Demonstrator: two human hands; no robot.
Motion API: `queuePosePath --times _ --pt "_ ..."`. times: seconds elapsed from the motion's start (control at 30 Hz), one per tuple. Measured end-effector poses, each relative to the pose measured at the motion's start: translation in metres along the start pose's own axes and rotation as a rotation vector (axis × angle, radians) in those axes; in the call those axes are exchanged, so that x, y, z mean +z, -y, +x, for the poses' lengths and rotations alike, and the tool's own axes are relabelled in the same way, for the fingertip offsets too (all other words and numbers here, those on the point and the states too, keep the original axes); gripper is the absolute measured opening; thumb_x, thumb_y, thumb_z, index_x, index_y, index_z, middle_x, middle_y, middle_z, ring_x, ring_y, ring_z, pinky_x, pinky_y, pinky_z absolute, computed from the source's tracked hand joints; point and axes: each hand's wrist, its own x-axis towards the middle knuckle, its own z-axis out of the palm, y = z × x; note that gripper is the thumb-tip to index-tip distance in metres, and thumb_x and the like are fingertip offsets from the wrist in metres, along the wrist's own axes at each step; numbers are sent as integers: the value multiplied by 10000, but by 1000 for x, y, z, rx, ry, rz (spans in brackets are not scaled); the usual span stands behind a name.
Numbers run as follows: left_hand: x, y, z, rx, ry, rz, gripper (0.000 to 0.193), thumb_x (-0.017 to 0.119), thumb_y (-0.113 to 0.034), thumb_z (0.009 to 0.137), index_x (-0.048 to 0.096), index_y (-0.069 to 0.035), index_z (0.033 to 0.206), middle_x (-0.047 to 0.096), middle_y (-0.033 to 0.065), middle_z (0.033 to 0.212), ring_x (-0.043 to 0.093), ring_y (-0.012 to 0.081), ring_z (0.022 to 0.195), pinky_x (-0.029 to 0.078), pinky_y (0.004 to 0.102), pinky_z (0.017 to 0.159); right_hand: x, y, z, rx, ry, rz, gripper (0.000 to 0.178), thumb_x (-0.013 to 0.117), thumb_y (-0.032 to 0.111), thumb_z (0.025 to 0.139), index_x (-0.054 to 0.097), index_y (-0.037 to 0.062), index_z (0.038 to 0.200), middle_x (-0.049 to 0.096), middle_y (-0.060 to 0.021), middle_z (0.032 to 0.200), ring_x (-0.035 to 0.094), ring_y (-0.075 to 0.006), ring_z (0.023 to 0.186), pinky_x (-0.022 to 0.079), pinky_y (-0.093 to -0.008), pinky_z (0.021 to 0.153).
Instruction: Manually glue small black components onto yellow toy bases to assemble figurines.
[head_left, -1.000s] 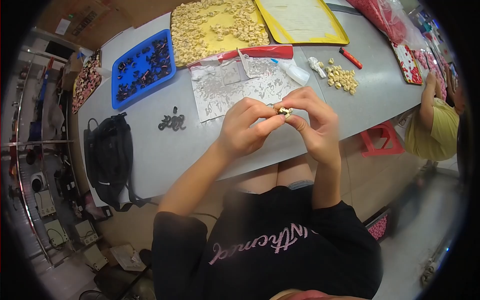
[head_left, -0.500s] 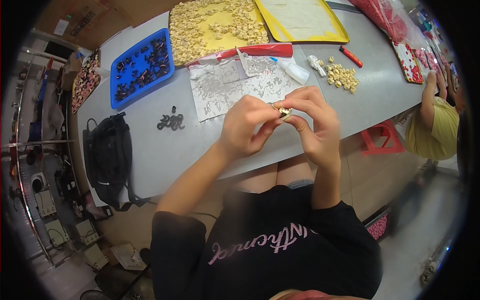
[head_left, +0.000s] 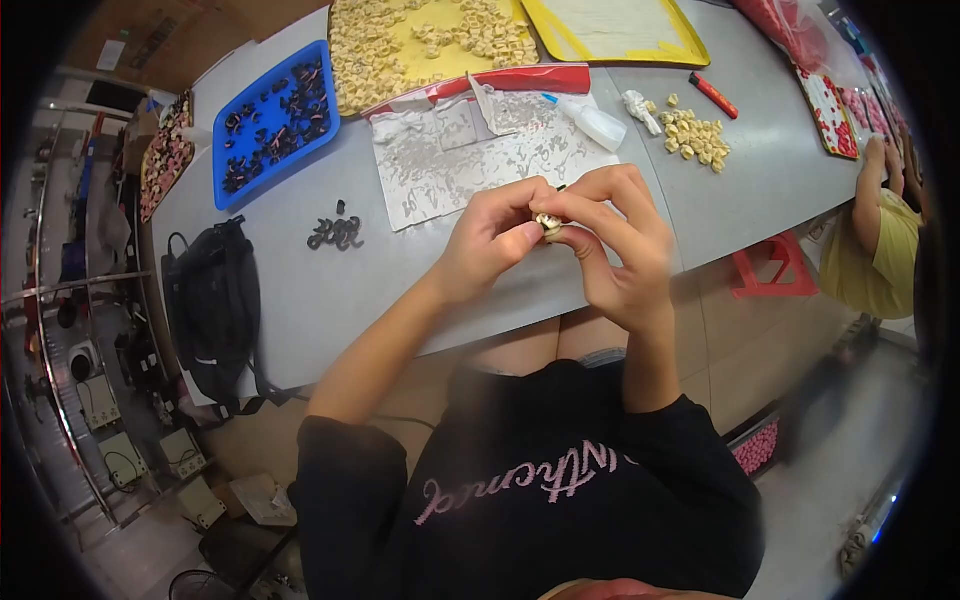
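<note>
Cream-coloured piece [head_left: 547, 222], small and with a dark spot on its near side, sits up at the fingertips above the front edge of the grey table [head_left: 310, 320]. The step in hand looks like close two-handed fitting or shaping of this one piece; the next move seems to call for a steady hold and light fingertip pressure, since the piece offers little to grip. The right hand [head_left: 622, 243] pinches it between thumb and forefinger, wrist raised, back of the hand turned outward. The left hand [head_left: 485, 243] comes in from the other side, its thumb against the piece and its forefinger arched over; that fingertip is partly hidden, so whether it clamps cannot be told. Both forearms angle inward from the lower edge. Dark curled pieces [head_left: 335, 233] lie left, and a cream heap [head_left: 697, 142] lies right.
</note>
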Motion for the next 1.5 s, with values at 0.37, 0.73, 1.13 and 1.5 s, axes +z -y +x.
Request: queuePosePath --times 0.37,0.73,1.13,1.5 --pt "-3 0 -3 -28 -27 -13 280 538 -316 746 439 -54 742 419 -25 744 354 63 703 298 220 602 16 -1 0 -78 -43 8 294 693 -26 599 672 13 890 565 -65 757 516 -238 706 431 -315 626" --pt "-7 7 0 36 -149 -6 350 536 -355 827 566 -8 864 530 19 844 486 105 826 385 249 742 21 -8 3 9 -73 99 400 661 -73 628 666 21 1017 592 -111 847 581 -291 795 469 -366 713" --pt "-11 18 2 5 -63 -31 387 511 -330 883 583 0 1071 597 31 975 548 101 889 438 244 787 5 1 0 114 39 68 342 648 -15 763 657 68 1095 571 -107 933 531 -274 899 439 -353 808" --pt "8 0 5 -71 -237 -12 286 510 -337 811 407 -82 732 367 13 709 365 127 665 299 259 637 -44 45 29 -88 -362 366 265 594 -98 812 542 12 1048 566 -135 932 596 -207 759 510 -281 717"
